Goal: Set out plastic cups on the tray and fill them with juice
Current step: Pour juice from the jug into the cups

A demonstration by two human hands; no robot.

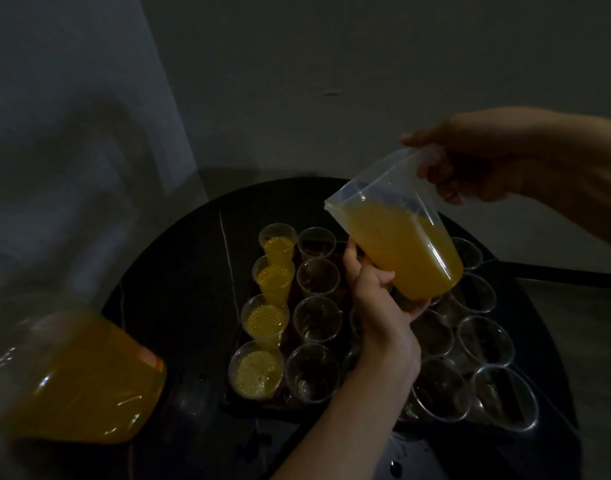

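Observation:
A clear plastic jug (401, 244), about half full of orange juice, hangs tilted over the tray with its spout pointing left; no juice is running out. My right hand (477, 161) grips its handle at the upper right. My left hand (380, 306) cups the jug's base from below, thumb up along its side. Under it a dark tray (248, 405) carries rows of clear plastic cups. Several cups in the leftmost column (266, 320) hold juice. The cups in the column beside it (318, 320) and those to the right (484, 341) are empty. My left arm hides part of the middle cups.
The tray lies on a round black table (179, 306). A large clear bottle of orange juice (82, 379) stands at the table's lower left, blurred and close to the camera. A grey wall rises behind, and the room is dim.

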